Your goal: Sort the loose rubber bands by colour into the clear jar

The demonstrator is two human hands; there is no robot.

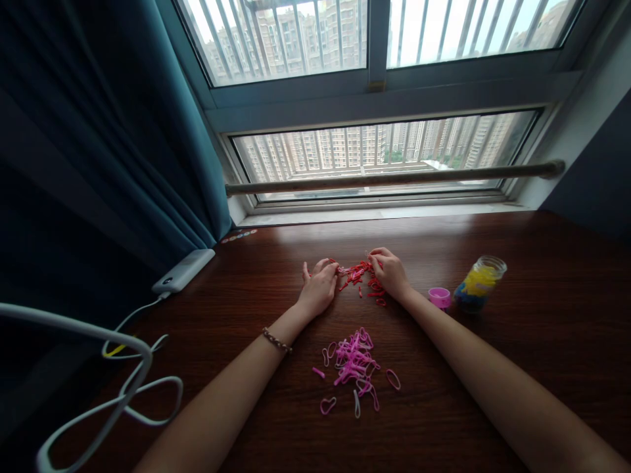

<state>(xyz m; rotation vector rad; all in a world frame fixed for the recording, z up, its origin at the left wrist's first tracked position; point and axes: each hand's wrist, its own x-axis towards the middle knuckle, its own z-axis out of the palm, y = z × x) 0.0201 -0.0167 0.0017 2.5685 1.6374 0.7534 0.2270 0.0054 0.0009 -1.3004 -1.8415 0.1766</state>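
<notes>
My left hand (319, 287) rests on the dark wooden table (517, 368), fingers curled at the left edge of a small heap of red rubber bands (363, 278). My right hand (390, 270) sits at the heap's right side, fingertips pinched on the bands. A braided bracelet (276, 340) is on my left wrist. Nearer to me, between my forearms, lies a heap of pink rubber bands (353, 365), with a few loose ones around it.
A glass jar (479, 284) with yellow and blue bands stands right of my right hand, its pink lid (439, 297) beside it. A white power bank (183, 270) and white cables (123, 387) lie at the left. Teal curtain (98, 151) left, window behind.
</notes>
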